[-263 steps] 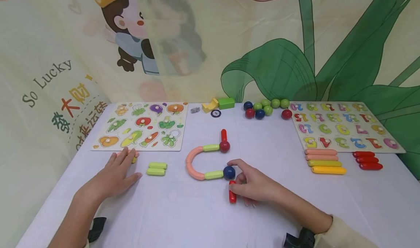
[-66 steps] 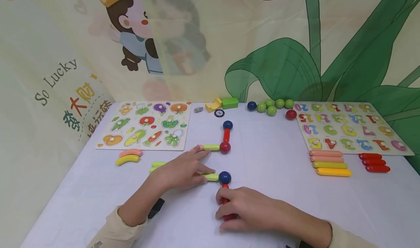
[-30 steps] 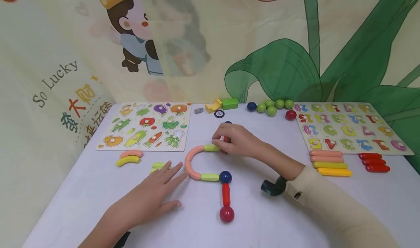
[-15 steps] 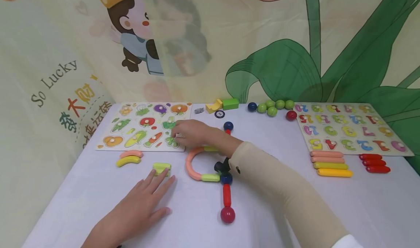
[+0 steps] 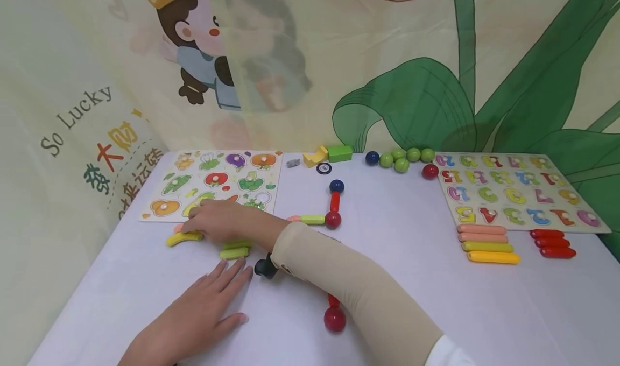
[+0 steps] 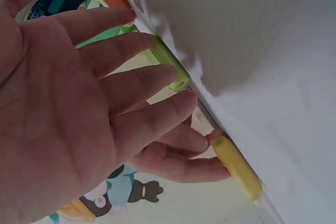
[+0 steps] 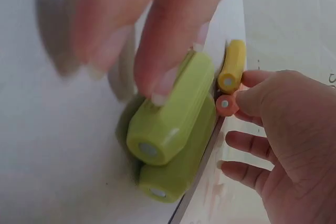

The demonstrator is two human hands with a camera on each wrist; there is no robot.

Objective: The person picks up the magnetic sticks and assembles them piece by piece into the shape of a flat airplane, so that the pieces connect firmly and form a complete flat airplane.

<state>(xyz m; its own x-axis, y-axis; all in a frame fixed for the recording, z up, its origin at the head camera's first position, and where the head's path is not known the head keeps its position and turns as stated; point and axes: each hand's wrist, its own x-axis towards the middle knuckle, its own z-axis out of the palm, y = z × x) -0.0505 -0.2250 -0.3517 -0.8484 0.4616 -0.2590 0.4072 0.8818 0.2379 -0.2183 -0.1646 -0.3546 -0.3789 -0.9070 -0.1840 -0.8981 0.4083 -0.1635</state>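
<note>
My right hand [image 5: 220, 223] reaches across to the left, its thumb and finger pinching the end of a pink curved magnetic stick [image 7: 226, 105]. A yellow curved stick [image 5: 184, 238] lies against the pink one, mostly in front of it. My left hand [image 5: 196, 315] lies palm down with its fingers straight. Its fingertips are right at the nearer of two light green magnetic sticks [image 5: 234, 253]. Beyond my right forearm show a straight light green stick [image 5: 312, 219], a red ball [image 5: 333, 219], a red stick [image 5: 335, 201] and a blue ball [image 5: 336, 186], joined. My sleeve hides most of the pink arc.
A vegetable puzzle board [image 5: 145, 207] lies behind my right hand, a number puzzle board [image 5: 588, 227] at the far right. Beside the latter are pink and yellow sticks [image 5: 486, 242], red sticks [image 5: 553, 243] and several green balls [image 5: 401, 164]. Another red ball [image 5: 335, 319] sits near my sleeve.
My right hand has left the joined red stick and ball, crossed leftward over the vegetable board's edge and come down on the pink curved stick. My left hand has drawn back slightly beside the green sticks.
</note>
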